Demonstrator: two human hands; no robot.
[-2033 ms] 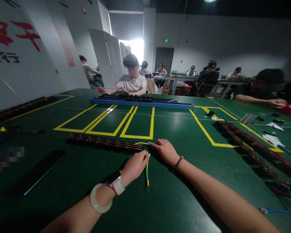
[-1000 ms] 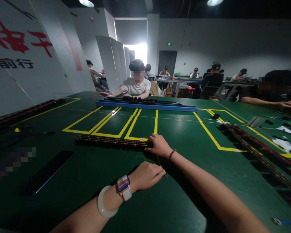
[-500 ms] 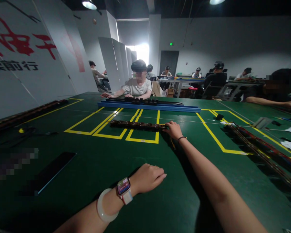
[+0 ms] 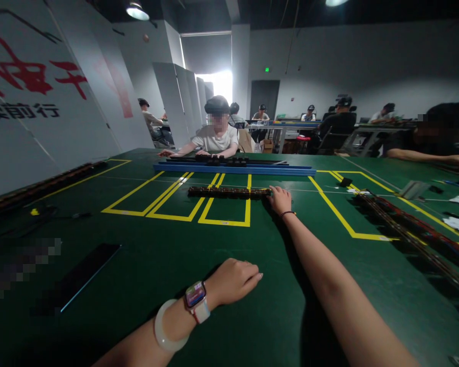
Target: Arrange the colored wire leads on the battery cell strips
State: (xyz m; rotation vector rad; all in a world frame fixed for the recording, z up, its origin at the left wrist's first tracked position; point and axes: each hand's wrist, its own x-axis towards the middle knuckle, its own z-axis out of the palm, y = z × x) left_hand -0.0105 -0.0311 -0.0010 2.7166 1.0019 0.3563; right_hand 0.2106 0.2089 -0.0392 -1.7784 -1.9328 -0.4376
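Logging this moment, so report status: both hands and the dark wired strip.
Right hand: at the near-right end of the dark wired strip. Left hand: resting on the green table, no strip in it. Blue rails beyond the strip.

A long, slim, dark bundle of wires [image 4: 229, 192] is lying straight on the green table [image 4: 156, 255], towards 12 o'clock, and is stretching roughly from 9 to 3 o'clock. Small pale glints are showing along it. It is crossing yellow tape [image 4: 249, 211], and its 3 o'clock end is touching the right hand [image 4: 280, 200].
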